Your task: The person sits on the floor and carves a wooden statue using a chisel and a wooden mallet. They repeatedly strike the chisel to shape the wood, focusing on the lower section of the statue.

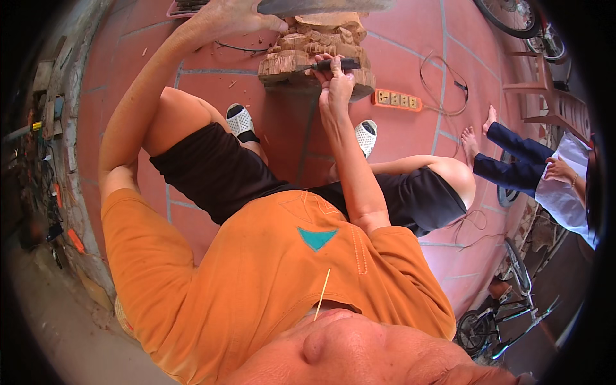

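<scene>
A carved block of pale brown wood (317, 48), its upper part cut into layered, rounded shapes, stands on the floor in front of me. My right hand (336, 82) is closed around the dark handle of a slim carving tool (350, 63). The tool lies across the near face of the wood, and its thin end points left. At the block's upper left is my left hand (239, 18), thumb stretched out toward the wood. A blurred grey shape (321, 6) at the top edge partly hides its fingers and the top of the carving.
An orange power strip (396, 100) lies right of the block, its cable looped on the red tiles. Wood chips (232, 83) and a black cord (240, 48) are at the left. A barefoot person (520, 157) sits at the right, near a chair (555, 96) and bicycles (513, 314).
</scene>
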Available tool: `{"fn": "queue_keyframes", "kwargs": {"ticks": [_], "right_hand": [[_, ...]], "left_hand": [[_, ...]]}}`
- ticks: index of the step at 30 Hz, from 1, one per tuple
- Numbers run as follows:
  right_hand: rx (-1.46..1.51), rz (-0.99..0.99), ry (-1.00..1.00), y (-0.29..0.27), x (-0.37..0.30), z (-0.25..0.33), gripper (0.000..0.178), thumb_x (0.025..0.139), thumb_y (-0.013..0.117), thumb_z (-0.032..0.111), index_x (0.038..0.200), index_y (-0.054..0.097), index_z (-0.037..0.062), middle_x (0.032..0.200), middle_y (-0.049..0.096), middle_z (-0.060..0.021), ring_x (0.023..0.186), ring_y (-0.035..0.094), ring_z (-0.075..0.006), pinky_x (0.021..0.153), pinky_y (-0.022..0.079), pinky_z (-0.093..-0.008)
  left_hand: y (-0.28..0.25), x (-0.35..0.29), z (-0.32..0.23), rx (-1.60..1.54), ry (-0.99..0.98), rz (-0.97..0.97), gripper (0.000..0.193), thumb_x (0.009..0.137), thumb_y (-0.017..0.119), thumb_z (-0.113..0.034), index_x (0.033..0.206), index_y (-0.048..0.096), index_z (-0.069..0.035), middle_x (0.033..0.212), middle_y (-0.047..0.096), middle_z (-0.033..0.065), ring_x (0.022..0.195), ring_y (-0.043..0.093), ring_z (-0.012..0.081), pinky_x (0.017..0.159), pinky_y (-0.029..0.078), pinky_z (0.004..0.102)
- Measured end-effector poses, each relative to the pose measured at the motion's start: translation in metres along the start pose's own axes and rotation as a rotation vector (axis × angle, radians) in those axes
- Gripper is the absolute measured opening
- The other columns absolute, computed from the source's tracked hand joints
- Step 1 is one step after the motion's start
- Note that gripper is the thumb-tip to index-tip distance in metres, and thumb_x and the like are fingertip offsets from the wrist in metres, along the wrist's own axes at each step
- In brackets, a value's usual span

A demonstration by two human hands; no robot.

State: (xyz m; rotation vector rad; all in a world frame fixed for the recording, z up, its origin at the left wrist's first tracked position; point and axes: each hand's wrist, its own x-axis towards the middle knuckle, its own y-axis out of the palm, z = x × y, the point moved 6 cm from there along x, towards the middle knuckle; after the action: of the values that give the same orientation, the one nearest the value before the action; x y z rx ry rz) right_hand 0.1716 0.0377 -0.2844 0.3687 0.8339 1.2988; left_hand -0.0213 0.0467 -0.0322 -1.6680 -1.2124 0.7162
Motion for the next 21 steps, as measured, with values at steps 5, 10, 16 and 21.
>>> {"fn": "queue_keyframes", "kwargs": {"ticks": [5, 10, 16, 21], "right_hand": [[0.022, -0.019, 0.03, 0.001, -0.001, 0.001, 0.023, 0.103, 0.057, 0.012, 0.121, 0.046, 0.0033, 0.107, 0.066, -0.0162, 0.096, 0.07, -0.0312, 0.07, 0.064, -0.0443], [0.013, -0.032, 0.018, 0.0, 0.001, 0.001, 0.021, 0.103, 0.056, 0.012, 0.12, 0.046, 0.0027, 0.105, 0.066, -0.0161, 0.094, 0.07, -0.0313, 0.068, 0.065, -0.044], [-0.065, 0.036, -0.058, 0.011, -0.005, 0.006, 0.021, 0.103, 0.057, 0.011, 0.118, 0.046, 0.0027, 0.105, 0.065, -0.0163, 0.093, 0.071, -0.0313, 0.067, 0.065, -0.0433], [0.048, -0.022, 0.025, 0.005, -0.003, 0.001, 0.019, 0.102, 0.059, 0.011, 0.116, 0.048, 0.0047, 0.104, 0.065, -0.0134, 0.092, 0.071, -0.0299, 0.067, 0.064, -0.0429]], "left_hand": [[-0.001, -0.006, 0.003, -0.007, 0.006, 0.017, 0.084, 0.076, 0.079, -0.036, 0.149, 0.045, -0.009, 0.109, 0.07, 0.0264, 0.098, 0.071, 0.039, 0.088, 0.055, 0.0451], [-0.006, -0.009, 0.004, -0.029, 0.008, -0.025, 0.083, 0.076, 0.079, -0.035, 0.147, 0.046, -0.008, 0.107, 0.07, 0.0268, 0.096, 0.071, 0.0391, 0.086, 0.055, 0.0448], [-0.002, -0.01, 0.005, -0.029, -0.015, 0.034, 0.083, 0.076, 0.079, -0.034, 0.147, 0.046, -0.007, 0.103, 0.07, 0.027, 0.092, 0.072, 0.0383, 0.083, 0.056, 0.0441], [0.0, -0.013, 0.002, -0.054, 0.036, 0.013, 0.083, 0.078, 0.078, -0.037, 0.148, 0.045, -0.007, 0.104, 0.07, 0.0259, 0.092, 0.071, 0.0386, 0.083, 0.056, 0.0445]]}}
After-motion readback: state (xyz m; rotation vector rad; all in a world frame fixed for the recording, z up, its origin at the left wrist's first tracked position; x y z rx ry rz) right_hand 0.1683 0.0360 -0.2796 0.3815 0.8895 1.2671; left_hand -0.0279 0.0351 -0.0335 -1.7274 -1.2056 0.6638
